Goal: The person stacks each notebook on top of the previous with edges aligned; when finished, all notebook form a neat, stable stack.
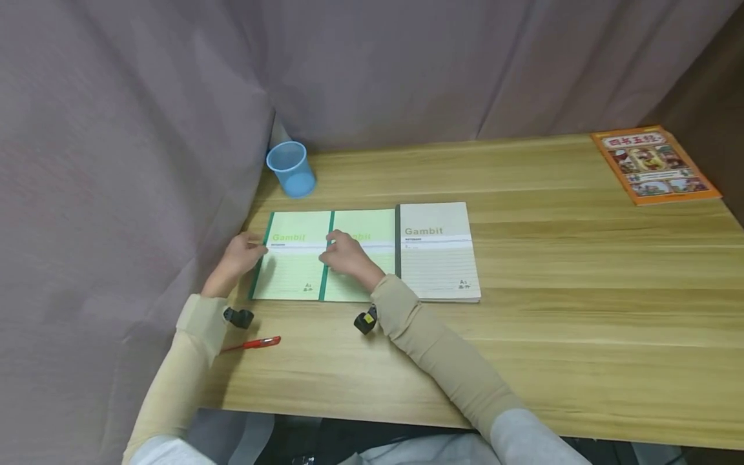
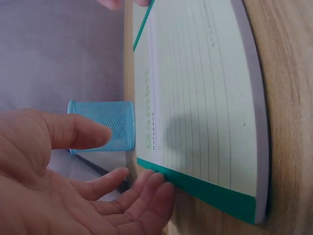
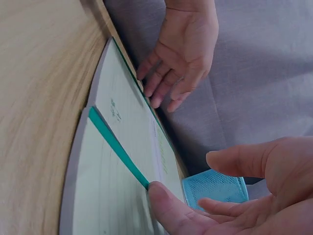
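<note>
Three Gambit notebooks lie side by side: a left green notebook (image 1: 290, 274), a middle green notebook (image 1: 369, 223) and a white notebook (image 1: 440, 268) with a dark spine. My left hand (image 1: 239, 255) is at the outer edge of the left green notebook. In the left wrist view its fingertips (image 2: 164, 196) touch the green spine, thumb raised and apart. My right hand (image 1: 351, 260) is over the seam between the two green notebooks, covering part of the middle one. A fingertip (image 3: 160, 192) rests on the middle notebook's spine, the other fingers loosely extended.
A blue mesh cup (image 1: 295, 171) stands at the back left by the grey curtain (image 1: 407, 71). A red pen (image 1: 261, 343) lies near the left forearm. An orange-bordered book (image 1: 657, 168) lies at the far right of the wooden table (image 1: 558, 310).
</note>
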Motion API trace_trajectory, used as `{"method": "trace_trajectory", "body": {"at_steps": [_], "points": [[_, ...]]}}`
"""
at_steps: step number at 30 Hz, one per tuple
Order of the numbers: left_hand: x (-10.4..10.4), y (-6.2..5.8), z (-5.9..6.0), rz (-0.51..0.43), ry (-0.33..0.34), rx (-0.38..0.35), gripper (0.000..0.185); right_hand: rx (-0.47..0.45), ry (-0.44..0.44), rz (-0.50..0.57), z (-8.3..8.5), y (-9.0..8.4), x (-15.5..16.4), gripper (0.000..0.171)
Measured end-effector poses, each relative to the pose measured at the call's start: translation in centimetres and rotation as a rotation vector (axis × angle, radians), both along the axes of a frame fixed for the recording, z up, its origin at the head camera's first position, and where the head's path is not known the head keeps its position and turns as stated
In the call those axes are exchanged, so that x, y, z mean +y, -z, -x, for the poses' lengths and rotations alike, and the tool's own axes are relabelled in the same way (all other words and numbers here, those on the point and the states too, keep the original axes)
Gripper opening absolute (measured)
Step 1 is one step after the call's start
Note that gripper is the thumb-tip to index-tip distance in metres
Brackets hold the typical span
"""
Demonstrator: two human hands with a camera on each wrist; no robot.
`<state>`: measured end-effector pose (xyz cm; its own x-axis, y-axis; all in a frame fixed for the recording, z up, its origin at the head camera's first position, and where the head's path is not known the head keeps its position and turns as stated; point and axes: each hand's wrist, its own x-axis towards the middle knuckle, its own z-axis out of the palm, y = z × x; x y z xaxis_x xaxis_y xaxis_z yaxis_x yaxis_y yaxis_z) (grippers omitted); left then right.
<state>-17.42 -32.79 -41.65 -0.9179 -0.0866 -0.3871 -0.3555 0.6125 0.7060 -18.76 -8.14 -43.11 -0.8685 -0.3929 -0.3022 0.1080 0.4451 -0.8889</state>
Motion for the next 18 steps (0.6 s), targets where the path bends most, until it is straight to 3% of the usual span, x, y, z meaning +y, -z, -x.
{"method": "trace_trajectory", "body": {"at_steps": [9, 18], "points": [[-0.8, 1.2, -0.1, -0.054, -0.012, -0.035, 0.057, 0.025, -0.011, -0.061, -0.3, -0.2, -0.6, 0.056], [-0.5, 1.6, 0.4, -0.004, -0.028, 0.042, 0.057, 0.020, -0.018, -0.058, 0.2, 0.4, -0.7, 0.054]]}}
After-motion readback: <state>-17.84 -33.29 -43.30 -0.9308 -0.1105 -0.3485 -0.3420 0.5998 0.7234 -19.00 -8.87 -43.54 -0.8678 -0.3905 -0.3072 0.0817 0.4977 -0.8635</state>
